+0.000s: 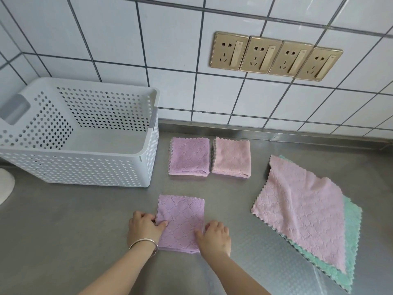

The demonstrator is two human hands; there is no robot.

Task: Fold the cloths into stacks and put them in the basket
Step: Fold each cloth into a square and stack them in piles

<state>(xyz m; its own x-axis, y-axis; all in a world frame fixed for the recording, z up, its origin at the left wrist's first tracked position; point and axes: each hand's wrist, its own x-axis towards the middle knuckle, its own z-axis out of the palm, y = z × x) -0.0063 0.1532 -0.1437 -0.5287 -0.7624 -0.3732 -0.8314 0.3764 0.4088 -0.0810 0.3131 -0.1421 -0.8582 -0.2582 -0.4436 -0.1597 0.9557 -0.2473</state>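
Head view, looking down at a shiny metal counter (63, 220) by a tiled wall (170, 39).

Left hand (144, 228) on the left edge of a purple cloth (181, 220), thumb on top and fingers tucked at the edge, pinching it. Right hand (215, 235) on the right edge of the same cloth, thumb on top, fingers curled over the side, gripping it too. Cloth folded small already, lying flat near the front of the counter.

Further back, two folded cloths side by side: a purple folded cloth (189, 156) and a pink folded cloth (231, 157), just beside each other, not stacked yet. Off to the right, a big pink cloth (297, 207) spread open on top of a green cloth (350, 241). White basket (80, 167) with holes at the left, nothing seen inside. Four gold wall plugs (276, 58) up on the wall.

Could go wrong: fold slipping open when lifted, from soft, floppy cloth and a loose pinch. Could end up crooked too, from edges not lined up. Folded piles might tip when carried over the basket wall.
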